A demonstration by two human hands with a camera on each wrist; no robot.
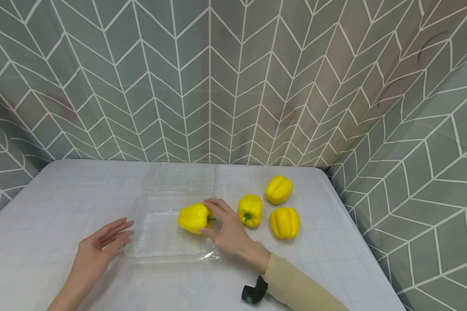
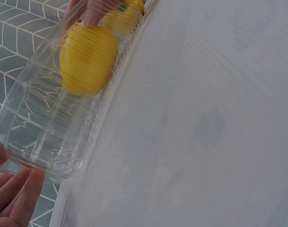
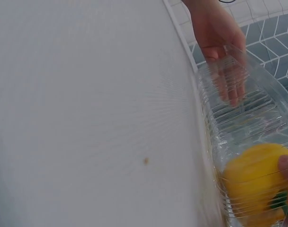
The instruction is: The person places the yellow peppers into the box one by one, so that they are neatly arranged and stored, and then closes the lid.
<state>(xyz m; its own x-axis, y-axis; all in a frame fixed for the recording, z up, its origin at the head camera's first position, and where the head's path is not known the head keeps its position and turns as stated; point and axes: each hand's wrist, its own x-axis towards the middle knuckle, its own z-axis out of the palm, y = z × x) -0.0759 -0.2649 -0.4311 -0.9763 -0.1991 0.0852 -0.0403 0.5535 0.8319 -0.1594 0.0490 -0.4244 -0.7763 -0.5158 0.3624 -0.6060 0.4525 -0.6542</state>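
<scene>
At lower centre, my right hand (image 1: 231, 231) is gripping a glossy, lobed yellow bell pepper (image 1: 192, 218) inside the clear, ribbed plastic container (image 1: 155, 233); my left hand (image 1: 97, 250), fingers extended, is hovering beside its left edge.

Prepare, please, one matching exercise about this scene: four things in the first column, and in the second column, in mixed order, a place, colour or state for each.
Things:
1. Left hand
2. Right hand
3. Clear container
4. Patterned backdrop

Places, colours or states:
A. Lid open, a yellow pepper within its walls
B. Grey with white lines
C. Gripping the pepper near its stem end
D. At the container's left edge

Right pairs: 1-D, 2-C, 3-A, 4-B
</scene>
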